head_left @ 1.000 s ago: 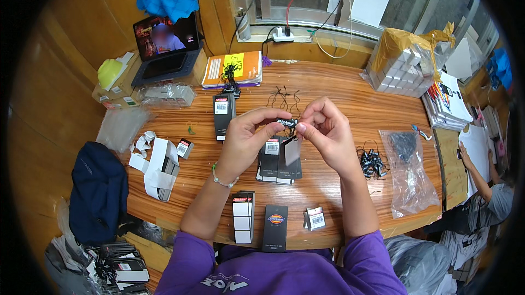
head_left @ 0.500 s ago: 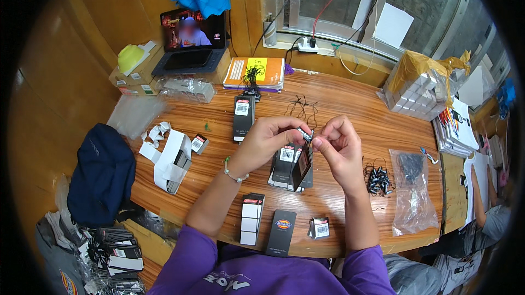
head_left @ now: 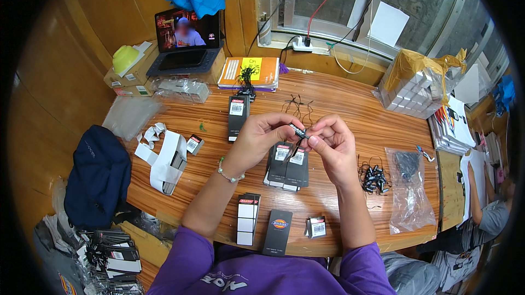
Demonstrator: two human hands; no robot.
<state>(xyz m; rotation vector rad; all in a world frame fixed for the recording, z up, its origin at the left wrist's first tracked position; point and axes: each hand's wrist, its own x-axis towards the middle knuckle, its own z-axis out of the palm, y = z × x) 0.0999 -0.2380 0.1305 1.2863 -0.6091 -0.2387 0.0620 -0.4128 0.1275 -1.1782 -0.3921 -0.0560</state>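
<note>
Above the middle of the table, my left hand [head_left: 267, 137] pinches a small black string seal [head_left: 297, 130] with white lettering. At the seal's other end, my right hand [head_left: 333, 147] has thumb and forefinger closed on it; the exact contact is partly hidden. A dark hang tag [head_left: 292, 152] hangs below the fingers, turned nearly edge-on. Beneath lie stacked dark grey hang tags [head_left: 295, 177] with white barcode stickers. A grey tag with an oval logo [head_left: 278, 230] rests near the front edge, beside a pile of white-panelled tags [head_left: 248, 223].
Right of my hands lie a heap of black string seals [head_left: 375, 179] and a clear plastic bag [head_left: 410, 207]. Loose cords [head_left: 298, 108] and another tag stack [head_left: 237, 122] sit farther back. A propped tablet [head_left: 188, 38] stands back left. At far right, another person's arm [head_left: 477, 199] shows.
The hanging tag has turned and swung up, showing less of its face and uncovering more of the stack below. The seal tilts differently between my fingers; the whole view has shifted slightly.
</note>
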